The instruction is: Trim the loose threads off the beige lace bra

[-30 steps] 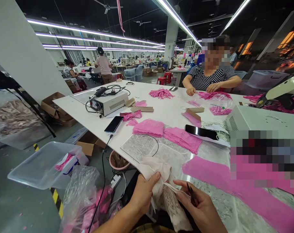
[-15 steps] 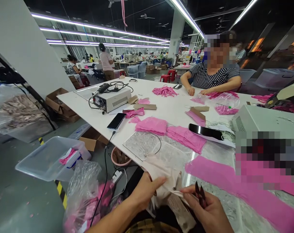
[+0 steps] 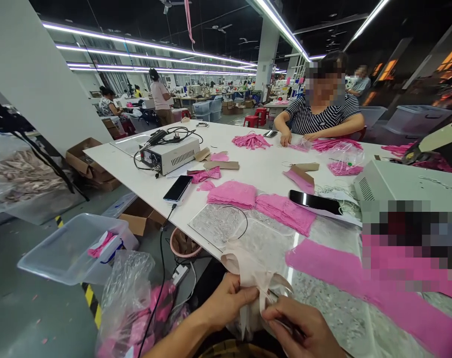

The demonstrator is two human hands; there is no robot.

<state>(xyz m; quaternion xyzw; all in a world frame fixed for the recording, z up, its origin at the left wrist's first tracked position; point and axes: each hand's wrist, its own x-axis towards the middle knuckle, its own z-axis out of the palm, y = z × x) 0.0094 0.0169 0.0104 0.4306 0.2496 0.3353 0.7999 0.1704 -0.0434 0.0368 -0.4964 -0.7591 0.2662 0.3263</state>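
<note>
My left hand (image 3: 226, 301) is closed on a cream fabric piece with strap-like bands (image 3: 250, 266), its thumb pressed on top of the cloth. The piece hangs over the table's near edge, in front of my lap. My right hand (image 3: 304, 320) is closed close beside it, its fingertips at a narrow band of the same cloth. Within that hand are dark thread snips (image 3: 293, 329), mostly hidden by the fingers. Just beyond the cloth, a long pink fabric strip (image 3: 334, 266) and stacked pink pieces (image 3: 231, 194) lie on the table.
Two phones (image 3: 177, 189) (image 3: 315, 201) and a grey control box with cables (image 3: 174, 154) are on the white table (image 3: 256, 166). A co-worker in a striped top (image 3: 325, 117) sits opposite. At left stand a clear plastic bin (image 3: 62, 253) and a bag of pink pieces (image 3: 127, 298).
The cream piece has been turned and lifted, its bands now looped upward. My right hand has moved left to the cloth and rolled over, hiding the snips that earlier pointed up.
</note>
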